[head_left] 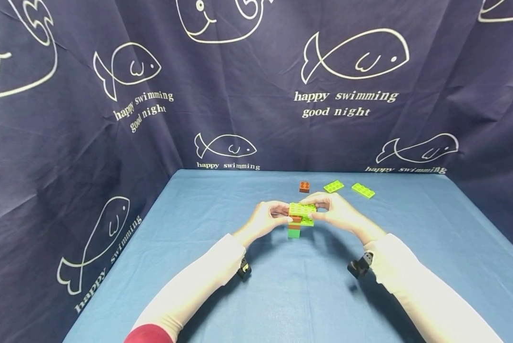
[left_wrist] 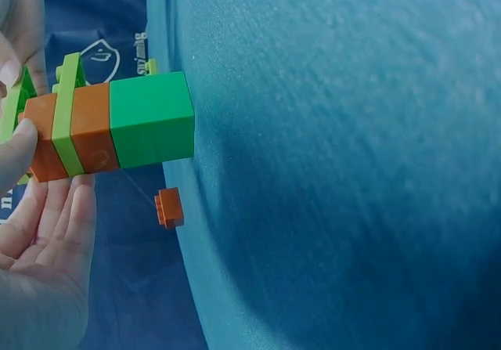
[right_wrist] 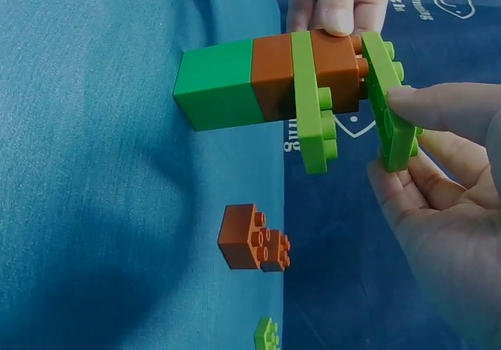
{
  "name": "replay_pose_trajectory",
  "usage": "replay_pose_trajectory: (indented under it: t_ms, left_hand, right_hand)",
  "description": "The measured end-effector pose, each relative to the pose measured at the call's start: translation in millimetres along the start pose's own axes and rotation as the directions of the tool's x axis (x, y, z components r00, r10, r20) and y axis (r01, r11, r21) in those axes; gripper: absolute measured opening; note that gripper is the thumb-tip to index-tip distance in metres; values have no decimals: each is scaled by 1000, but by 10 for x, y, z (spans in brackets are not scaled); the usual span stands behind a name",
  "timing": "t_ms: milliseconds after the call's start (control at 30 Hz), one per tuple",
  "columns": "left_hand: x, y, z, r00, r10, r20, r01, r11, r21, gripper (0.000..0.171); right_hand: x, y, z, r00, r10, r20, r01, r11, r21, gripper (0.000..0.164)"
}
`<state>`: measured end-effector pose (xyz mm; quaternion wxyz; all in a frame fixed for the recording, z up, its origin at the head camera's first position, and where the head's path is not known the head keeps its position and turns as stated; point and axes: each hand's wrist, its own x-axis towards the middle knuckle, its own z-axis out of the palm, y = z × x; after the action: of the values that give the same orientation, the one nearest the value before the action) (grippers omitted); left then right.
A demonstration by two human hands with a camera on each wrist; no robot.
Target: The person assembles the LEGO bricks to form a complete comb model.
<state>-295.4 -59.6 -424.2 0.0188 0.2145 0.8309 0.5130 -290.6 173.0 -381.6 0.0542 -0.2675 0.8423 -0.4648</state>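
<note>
A toy brick stack has a green block (left_wrist: 153, 119) at its base, then an orange brick (right_wrist: 272, 77), a lime plate (right_wrist: 311, 107) jutting to one side, and a second orange brick (right_wrist: 335, 68). My left hand (head_left: 266, 218) grips this upper orange brick between thumb and fingers. With thumb and fingertips my right hand (head_left: 339, 213) pinches another lime plate (right_wrist: 389, 103) at its outer end. That plate lies over the upper brick's studs, slightly tilted; a gap with studs shows beneath it in the right wrist view. Whether the base touches the table cannot be told.
Behind the hands, a loose orange brick (head_left: 304, 186) and two lime plates (head_left: 333, 186) lie on the blue-covered table (head_left: 222, 190). The right wrist view shows two loose orange bricks (right_wrist: 239, 236) close together. A dark fish-print curtain (head_left: 282, 138) hangs behind the table and at left.
</note>
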Motion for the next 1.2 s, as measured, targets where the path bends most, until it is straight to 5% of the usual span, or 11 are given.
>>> replay_pose_trajectory:
  t_ms: [767, 1200]
  left_hand:
    - [56, -2, -60, 996, 34, 78, -39, 997, 67, 28]
    - [26, -43, -87, 998, 35, 56, -29, 994, -109, 38]
  right_hand:
    - [6, 7, 66, 998, -56, -8, 56, 996, -71, 36]
    - [2, -2, 69, 997, -77, -15, 76, 993, -91, 35]
